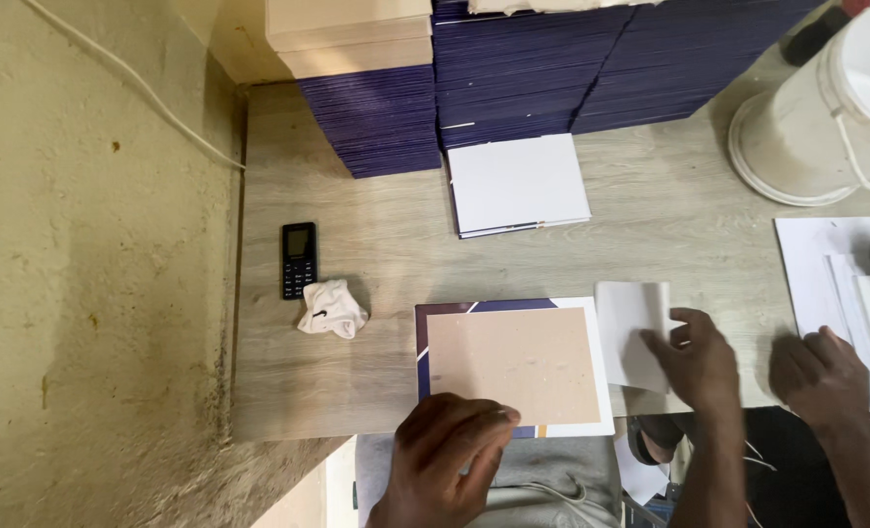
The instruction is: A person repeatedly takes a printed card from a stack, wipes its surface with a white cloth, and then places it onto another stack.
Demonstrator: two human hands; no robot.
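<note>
A tan board [513,364] lies on a purple-and-white printed cover [603,411] at the table's near edge. My left hand [446,462] lies flat on the board's near edge, fingers apart, gripping nothing. To the right of the cover lies a small white sheet [630,313]. My right hand [697,360] is at that sheet's right side, with thumb and fingers closed on it. Farther right, another person's hand [822,379] rests on the table next to a stack of white sheets [826,264].
Tall stacks of dark purple covers [513,78] line the back, with tan boards [349,34] on the left stack. A small pile with a white top [518,184] sits before them. A black phone [298,259], a crumpled white cloth [332,309], a white bucket [826,117].
</note>
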